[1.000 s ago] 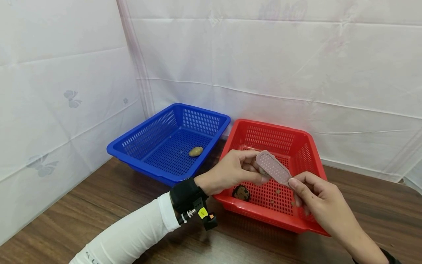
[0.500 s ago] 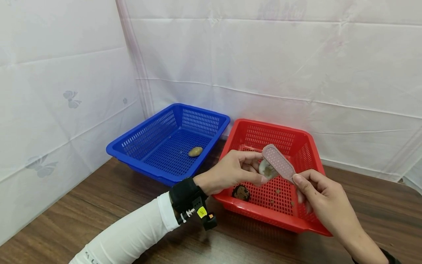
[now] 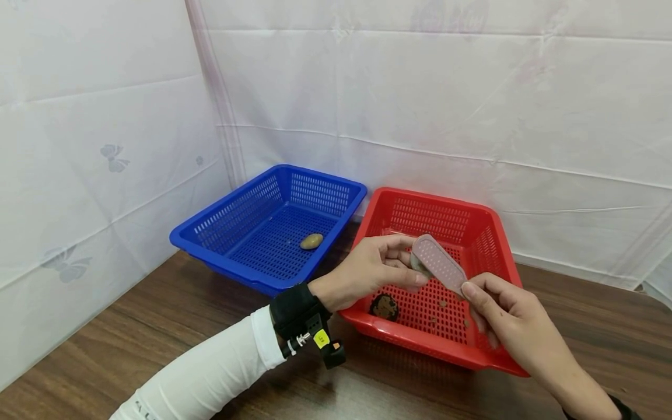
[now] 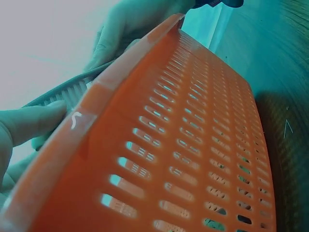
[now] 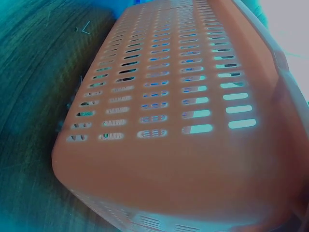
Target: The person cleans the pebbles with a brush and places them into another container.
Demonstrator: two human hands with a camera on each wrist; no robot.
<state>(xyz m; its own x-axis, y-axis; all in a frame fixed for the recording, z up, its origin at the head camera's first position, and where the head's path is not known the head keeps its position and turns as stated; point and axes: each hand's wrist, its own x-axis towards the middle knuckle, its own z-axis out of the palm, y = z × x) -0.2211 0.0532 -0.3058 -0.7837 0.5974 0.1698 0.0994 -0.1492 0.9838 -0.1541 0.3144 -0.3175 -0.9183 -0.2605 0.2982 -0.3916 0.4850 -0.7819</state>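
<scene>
Over the red basket (image 3: 420,344), my left hand (image 3: 362,268) holds a pale greenish egg (image 3: 417,266) between thumb and fingers. Much of the egg is hidden behind a flat pink brush (image 3: 438,262) with rows of pale dots on its back. My right hand (image 3: 511,318) pinches the brush's near end between thumb and fingers, and its head overlaps the egg. In the left wrist view the brush (image 4: 70,92) shows beyond the basket rim, with rows of bristles. The right wrist view is filled by the basket's side (image 5: 154,169); no hand shows there.
A round lump (image 3: 385,307) with a brown and black crust lies in the red basket, among several small brown crumbs (image 3: 443,303). To the left a blue basket (image 3: 220,256) holds an olive-coloured egg (image 3: 312,241). White cloth (image 3: 420,116) hangs behind the wooden table (image 3: 157,326).
The brush went up and right, baring more of the egg half a second ago, then came back down and left over it. The left hand stays almost in place.
</scene>
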